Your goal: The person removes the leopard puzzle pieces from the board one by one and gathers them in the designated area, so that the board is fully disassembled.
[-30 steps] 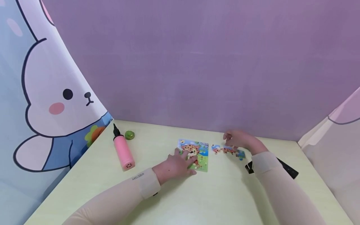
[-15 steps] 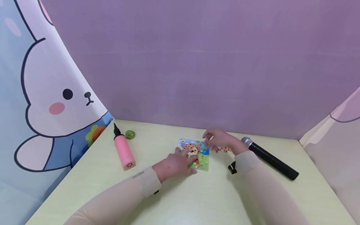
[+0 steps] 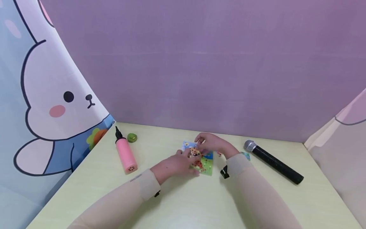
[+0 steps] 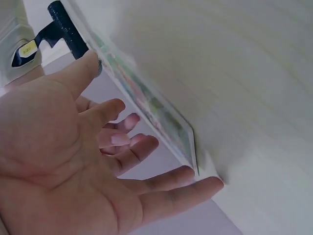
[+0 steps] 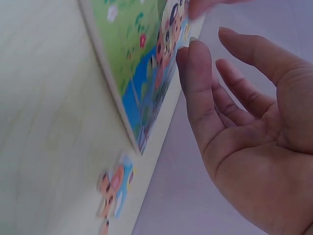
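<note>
As it is seen from the head camera, the puzzle board [image 3: 207, 165] is laid flat on the surface [image 3: 177, 210], just to the right of the left hand [image 3: 175, 163] and below the right hand [image 3: 210, 142]. The board's far right part is overhung by the right hand, which is the nearer of the two to the loose pieces [image 3: 219, 154] beyond the board's right edge. Its longer axis seems to be directed away from the person, though it is blurred by foreshortening. Much of the picture is covered by both hands, and the far piece [image 3: 246, 156] is partly hidden by the right sleeve [image 3: 238, 163].

By the left wrist camera the left hand is shown with its fingers spread and straight, the tips brought to the board's edge; whether the board is pressed cannot be told. The printed face is seen nearly edge-on and is hard to read.

By the right wrist camera the right hand is shown loosely curved, the thumb parted from the fingertips and nothing visibly pinched. The board is cut off at the top; one loose piece is shown near its corner, and another is cropped by the lower edge.
</note>
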Demonstrator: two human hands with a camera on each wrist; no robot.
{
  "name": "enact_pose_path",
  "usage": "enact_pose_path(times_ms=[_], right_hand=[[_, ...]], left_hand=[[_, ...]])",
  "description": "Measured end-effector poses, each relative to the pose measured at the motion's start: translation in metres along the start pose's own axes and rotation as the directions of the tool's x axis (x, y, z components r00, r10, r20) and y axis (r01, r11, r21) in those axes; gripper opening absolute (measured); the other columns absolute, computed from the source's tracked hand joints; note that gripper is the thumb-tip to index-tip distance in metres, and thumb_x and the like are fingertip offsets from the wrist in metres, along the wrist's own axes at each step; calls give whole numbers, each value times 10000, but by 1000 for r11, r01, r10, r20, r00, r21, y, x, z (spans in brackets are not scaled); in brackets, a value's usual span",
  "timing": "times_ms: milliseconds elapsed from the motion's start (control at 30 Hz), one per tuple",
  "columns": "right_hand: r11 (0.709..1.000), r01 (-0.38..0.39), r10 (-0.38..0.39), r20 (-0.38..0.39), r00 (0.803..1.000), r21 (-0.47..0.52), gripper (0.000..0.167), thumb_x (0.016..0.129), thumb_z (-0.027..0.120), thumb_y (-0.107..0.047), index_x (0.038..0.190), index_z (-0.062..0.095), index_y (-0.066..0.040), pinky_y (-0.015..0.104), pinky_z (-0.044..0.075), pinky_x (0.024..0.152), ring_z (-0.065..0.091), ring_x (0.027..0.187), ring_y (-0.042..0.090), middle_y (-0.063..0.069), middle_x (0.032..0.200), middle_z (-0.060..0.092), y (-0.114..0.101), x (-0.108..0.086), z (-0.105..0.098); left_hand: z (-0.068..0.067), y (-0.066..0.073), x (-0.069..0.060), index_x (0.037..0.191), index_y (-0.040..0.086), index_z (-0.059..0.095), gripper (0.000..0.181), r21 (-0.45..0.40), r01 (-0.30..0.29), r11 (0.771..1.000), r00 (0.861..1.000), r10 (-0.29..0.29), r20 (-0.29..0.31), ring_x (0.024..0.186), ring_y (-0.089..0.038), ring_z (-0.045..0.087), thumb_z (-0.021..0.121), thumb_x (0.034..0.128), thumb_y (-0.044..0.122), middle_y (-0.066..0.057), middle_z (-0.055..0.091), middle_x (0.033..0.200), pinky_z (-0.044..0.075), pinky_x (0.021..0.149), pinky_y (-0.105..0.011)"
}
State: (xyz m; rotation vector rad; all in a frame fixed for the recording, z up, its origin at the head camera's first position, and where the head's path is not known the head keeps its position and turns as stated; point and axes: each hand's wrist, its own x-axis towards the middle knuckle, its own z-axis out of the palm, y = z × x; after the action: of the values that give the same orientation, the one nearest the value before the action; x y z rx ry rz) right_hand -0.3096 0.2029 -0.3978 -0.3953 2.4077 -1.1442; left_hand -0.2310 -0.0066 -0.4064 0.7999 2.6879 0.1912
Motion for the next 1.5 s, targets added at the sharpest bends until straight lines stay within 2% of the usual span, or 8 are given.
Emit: enact_pose_path(times_ms=[133,333,433,733,900,1067,1167,1500], right_hand=[[1000,1,-1,1,1000,5,366,1012,659,-92,1362,602,0,395,683,823,742,948,272,133,1157,647,-1,6,7],[1000,16,-16,6,1000,15,353,1000,678,-71,1336,606,8,365,642,735,689,803,248,120,1101,630,-3,12,16],[1000,10,-10,7,1000,18,339,1000,700,-88,1318,615,-7,333,601,697,644,771,219,104,1096,621,-4,14,20],[998,18,-16,23,1000,-55,267,1008,724,-119,1250,645,-38,293,614,720,654,858,187,98,1127,657,-7,16,33],[996,49,-47,30,998,-79,260,982,757,-111,1207,652,-35,249,546,675,589,803,152,76,1075,660,-8,20,40],[989,77,-72,43,996,-124,252,975,763,-101,1192,663,-20,230,506,662,560,822,145,70,1041,645,-11,23,46],[985,80,-75,38,996,-156,247,966,775,-109,1178,674,-33,241,510,691,564,865,163,68,1046,647,-11,24,47],[968,118,-112,39,993,-223,272,943,807,-142,1186,708,-68,350,581,946,625,1025,179,49,1129,680,-10,26,48]], left_hand=[[-1,-3,-5,1672,470,300,727,-12,17,1000,1000,-17,4,1576,-565,303,561,1026,679,-155,191,1785,567,1057,-683],[-3,-7,-18,1683,443,289,771,-15,101,995,992,-100,72,1603,-596,224,546,1011,720,-202,172,1796,496,1122,-733],[-1,-8,-23,1681,453,287,779,-16,121,992,988,-119,95,1603,-603,210,553,1002,727,-187,130,1809,487,1120,-748],[3,-9,-28,1669,482,294,747,50,99,994,988,-104,117,1575,-624,259,516,1006,743,-147,118,1818,558,1054,-709],[3,-8,-30,1676,460,292,759,56,99,994,989,-104,109,1565,-641,256,525,1007,733,-166,117,1814,575,1023,-706],[4,-9,-31,1682,460,273,775,70,109,992,988,-116,106,1574,-628,254,531,1004,734,-175,124,1811,586,999,-707],[6,-10,-31,1683,469,259,783,81,111,990,987,-119,103,1579,-614,263,533,1001,739,-168,128,1813,590,985,-711],[5,-10,-32,1691,459,235,801,99,107,989,987,-117,108,1578,-620,256,529,1002,742,-174,118,1812,576,987,-737]])
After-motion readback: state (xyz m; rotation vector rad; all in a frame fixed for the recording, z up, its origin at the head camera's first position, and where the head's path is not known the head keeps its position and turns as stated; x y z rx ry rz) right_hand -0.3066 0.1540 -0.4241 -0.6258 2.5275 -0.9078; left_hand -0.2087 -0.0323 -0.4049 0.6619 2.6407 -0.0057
